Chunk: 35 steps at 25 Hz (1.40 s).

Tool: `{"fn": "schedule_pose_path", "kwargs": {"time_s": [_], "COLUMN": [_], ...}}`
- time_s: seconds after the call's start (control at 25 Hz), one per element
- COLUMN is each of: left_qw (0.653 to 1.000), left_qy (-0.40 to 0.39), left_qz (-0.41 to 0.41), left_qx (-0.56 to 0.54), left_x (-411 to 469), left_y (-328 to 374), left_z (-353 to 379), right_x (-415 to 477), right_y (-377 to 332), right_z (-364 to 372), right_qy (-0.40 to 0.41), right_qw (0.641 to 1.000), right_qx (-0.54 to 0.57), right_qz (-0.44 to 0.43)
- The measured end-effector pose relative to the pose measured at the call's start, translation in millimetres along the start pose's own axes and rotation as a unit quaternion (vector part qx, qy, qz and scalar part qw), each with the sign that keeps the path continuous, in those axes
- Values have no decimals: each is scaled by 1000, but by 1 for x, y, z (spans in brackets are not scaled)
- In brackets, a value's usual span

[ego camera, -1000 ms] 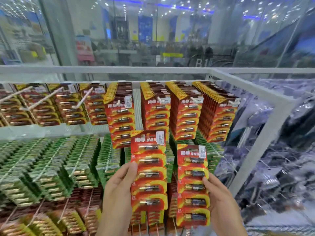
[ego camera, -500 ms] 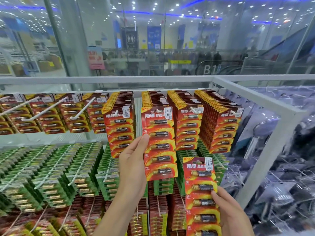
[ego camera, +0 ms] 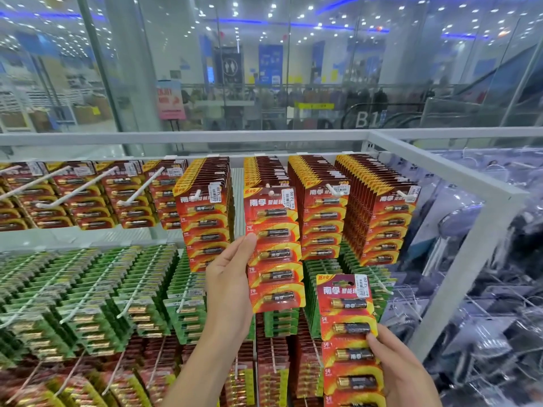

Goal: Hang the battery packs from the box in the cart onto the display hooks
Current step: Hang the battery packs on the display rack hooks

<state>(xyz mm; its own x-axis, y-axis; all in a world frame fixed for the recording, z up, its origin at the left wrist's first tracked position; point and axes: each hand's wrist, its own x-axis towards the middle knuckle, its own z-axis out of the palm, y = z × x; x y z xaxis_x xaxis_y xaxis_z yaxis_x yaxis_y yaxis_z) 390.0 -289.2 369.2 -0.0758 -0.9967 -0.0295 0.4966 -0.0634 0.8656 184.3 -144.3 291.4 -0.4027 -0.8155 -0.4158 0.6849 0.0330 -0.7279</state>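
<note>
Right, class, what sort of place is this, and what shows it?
Most likely a shop in a mall: battery packs with price stickers hang in rows on display hooks, and a glass wall looks onto an escalator.

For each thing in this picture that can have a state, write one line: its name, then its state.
left hand, gripping upper pack
upper pack, upright, its hole at a hook tip
right hand, pinching lower pack
lower pack, held, not hung
far-left hooks, mostly bare
</note>
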Motion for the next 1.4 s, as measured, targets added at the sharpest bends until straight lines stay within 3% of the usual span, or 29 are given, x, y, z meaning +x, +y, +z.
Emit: {"fn": "schedule_pose_path", "kwargs": {"time_s": [0.04, 0.08, 0.12, 0.28, 0.68, 1.0, 1.16, 1.4], "left_qw": [1000, 1000, 1000, 998, 981, 959, 954, 958], "left_qy": [3, 11, 12, 44, 73, 129, 169, 217], "left_qz": [4, 12, 20, 26, 111, 150, 112, 48], "left_qx": [-6, 5, 12, 49, 143, 202, 223, 183], "left_x": [3, 7, 11, 29, 49, 10, -32, -68], "left_y": [-2, -6, -7, -7, -16, -35, -49, -26], "left_z": [1, 0, 2, 7, 2, -33, -79, -146], "right_x": [2, -1, -4, -8, -17, -12, -11, -19], "right_y": [-2, -3, -9, -13, -15, -1, 34, 54], "right_z": [15, 24, 23, 21, 14, 7, 10, 53], "right_qy": [-78, -123, -129, -113, -117, -151, -109, -144], "right_qw": [997, 990, 989, 992, 991, 985, 989, 982], "right_qx": [-14, -30, -53, -59, -63, -54, -70, -87], "right_qz": [0, 55, 47, 13, 25, 57, 64, 91]}}
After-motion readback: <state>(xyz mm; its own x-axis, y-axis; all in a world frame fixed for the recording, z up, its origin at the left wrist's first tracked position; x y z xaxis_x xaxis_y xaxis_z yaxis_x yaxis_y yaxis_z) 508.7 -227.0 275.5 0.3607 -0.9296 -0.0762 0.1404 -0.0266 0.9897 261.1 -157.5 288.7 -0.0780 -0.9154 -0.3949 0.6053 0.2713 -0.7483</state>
